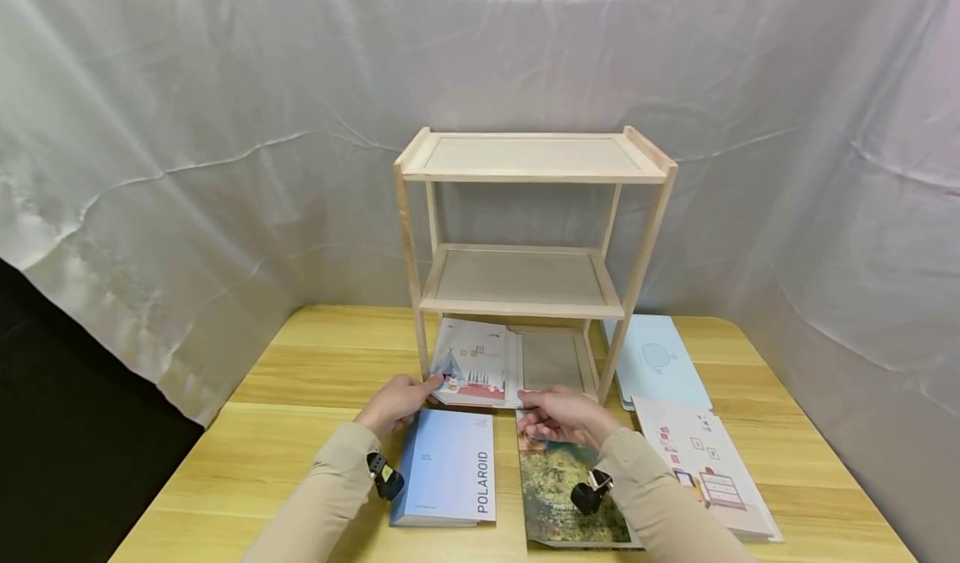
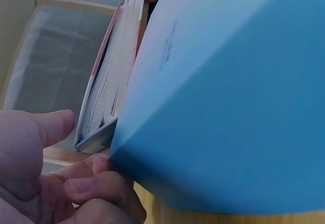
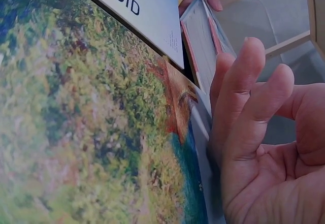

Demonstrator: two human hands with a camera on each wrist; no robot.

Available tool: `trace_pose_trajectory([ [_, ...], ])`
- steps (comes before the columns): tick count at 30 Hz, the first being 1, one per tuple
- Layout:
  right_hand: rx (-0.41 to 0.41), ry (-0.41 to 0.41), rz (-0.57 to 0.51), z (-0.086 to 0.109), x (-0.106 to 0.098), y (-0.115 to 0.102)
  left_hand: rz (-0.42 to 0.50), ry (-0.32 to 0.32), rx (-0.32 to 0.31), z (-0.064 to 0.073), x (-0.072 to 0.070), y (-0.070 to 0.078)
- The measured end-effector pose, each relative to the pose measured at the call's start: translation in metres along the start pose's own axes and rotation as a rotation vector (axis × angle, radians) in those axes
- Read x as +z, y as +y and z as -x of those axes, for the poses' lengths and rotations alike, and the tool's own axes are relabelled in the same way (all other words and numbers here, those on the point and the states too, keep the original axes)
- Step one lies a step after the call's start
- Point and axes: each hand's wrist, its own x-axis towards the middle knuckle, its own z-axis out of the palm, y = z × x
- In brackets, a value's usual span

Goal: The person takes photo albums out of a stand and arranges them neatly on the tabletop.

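A white photo album (image 1: 474, 354) with a blue tent drawing and a red lower edge lies on the left of the wooden rack's bottom shelf, its front edge towards me. My left hand (image 1: 399, 404) holds its front left corner, thumb above and the other fingers lower down. At the front right corner, my right hand (image 1: 566, 415) grips with thumb and fingertips; its other fingers curl loosely. In the left wrist view the album's thick page block (image 2: 114, 61) shows between its covers. Below the hands lie a blue POLAROID album (image 1: 453, 467) and a green-brown photo album (image 1: 562, 488).
The three-tier wooden rack (image 1: 521, 309) stands at the back, its posts close beside both hands. On the right lie a light-blue album (image 1: 660, 359) with a whale drawing and a white album (image 1: 705, 463) with furniture drawings. Grey curtains (image 1: 525, 54) surround the wooden table (image 1: 300, 429).
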Motion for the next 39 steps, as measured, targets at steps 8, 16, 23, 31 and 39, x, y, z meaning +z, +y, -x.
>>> trace_pose_trajectory([
  [8,-0.013,-0.001,0.011,0.0,0.001,0.0,-0.002,0.008,-0.007,0.0,0.006,0.001],
  [16,-0.008,-0.005,0.012,0.001,0.001,-0.001,-0.008,0.006,-0.009,0.0,0.006,0.003],
  [23,-0.007,-0.002,0.007,0.001,0.002,-0.003,-0.012,0.004,0.007,0.001,0.006,0.006],
  [31,-0.015,0.006,-0.009,-0.002,0.001,-0.002,-0.012,0.013,0.042,0.005,0.008,0.015],
  [39,-0.026,0.017,-0.005,-0.003,0.002,-0.001,-0.045,0.002,0.064,0.011,0.009,0.022],
])
